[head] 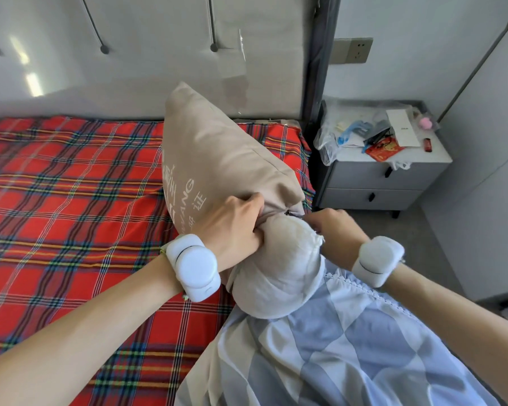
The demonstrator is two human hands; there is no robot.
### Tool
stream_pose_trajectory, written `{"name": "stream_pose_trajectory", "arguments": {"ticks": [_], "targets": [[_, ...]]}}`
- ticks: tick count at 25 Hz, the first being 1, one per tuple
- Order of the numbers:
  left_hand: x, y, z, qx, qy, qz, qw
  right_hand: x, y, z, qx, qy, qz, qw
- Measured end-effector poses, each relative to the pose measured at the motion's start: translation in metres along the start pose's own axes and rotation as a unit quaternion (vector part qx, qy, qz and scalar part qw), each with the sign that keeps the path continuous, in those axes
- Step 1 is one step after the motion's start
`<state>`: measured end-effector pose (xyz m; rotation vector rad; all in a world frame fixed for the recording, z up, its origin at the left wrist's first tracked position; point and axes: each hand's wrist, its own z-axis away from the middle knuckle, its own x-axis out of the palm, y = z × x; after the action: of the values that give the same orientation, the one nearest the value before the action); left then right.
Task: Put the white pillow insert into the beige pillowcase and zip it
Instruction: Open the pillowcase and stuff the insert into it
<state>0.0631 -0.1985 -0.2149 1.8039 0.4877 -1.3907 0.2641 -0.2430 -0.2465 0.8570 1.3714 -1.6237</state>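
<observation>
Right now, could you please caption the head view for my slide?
Left hand and right hand grip the beige pillowcase mouth, white pillow insert partly inside, above a plaid bed.

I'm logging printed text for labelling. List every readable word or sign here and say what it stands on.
"ANG": white print on the beige pillowcase; earlier letters unclear.
"证": beside it, same pillowcase.
Other pillowcase characters: blurred.
On the nightstand, the white card and red packet: print too small.
</observation>
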Motion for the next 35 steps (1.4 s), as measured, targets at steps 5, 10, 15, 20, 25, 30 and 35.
{"name": "stream_pose_trajectory", "arguments": {"ticks": [5, 10, 15, 20, 25, 30, 35], "targets": [[0.0, -0.012, -0.008, 0.004, 0.096, 0.06, 0.994, -0.005, -0.006, -0.018, 0.054, 0.036, -0.149, 0.987], [-0.03, -0.021, -0.068, 0.012, 0.163, 0.154, 0.974, -0.002, -0.031, -0.039, 0.187, -0.192, -0.411, 0.871], [-0.083, -0.017, -0.119, 0.057, 0.156, 0.133, 0.977, -0.001, -0.068, -0.042, 0.172, -0.057, -0.752, 0.634], [-0.108, 0.002, -0.106, 0.087, 0.307, 0.326, 0.89, -0.059, -0.052, -0.078, 0.151, 0.138, -0.55, 0.809], [-0.062, -0.014, -0.047, -0.023, 0.223, 0.466, 0.856, -0.132, -0.034, -0.073, 0.043, 0.233, -0.218, 0.947], [0.036, -0.06, 0.016, -0.21, -0.186, 0.257, 0.925, -0.02, -0.039, -0.075, -0.028, 0.074, 0.026, 0.997], [0.03, -0.049, 0.021, -0.125, -0.279, 0.169, 0.937, 0.053, -0.025, -0.048, -0.128, 0.122, 0.121, 0.977]]}}
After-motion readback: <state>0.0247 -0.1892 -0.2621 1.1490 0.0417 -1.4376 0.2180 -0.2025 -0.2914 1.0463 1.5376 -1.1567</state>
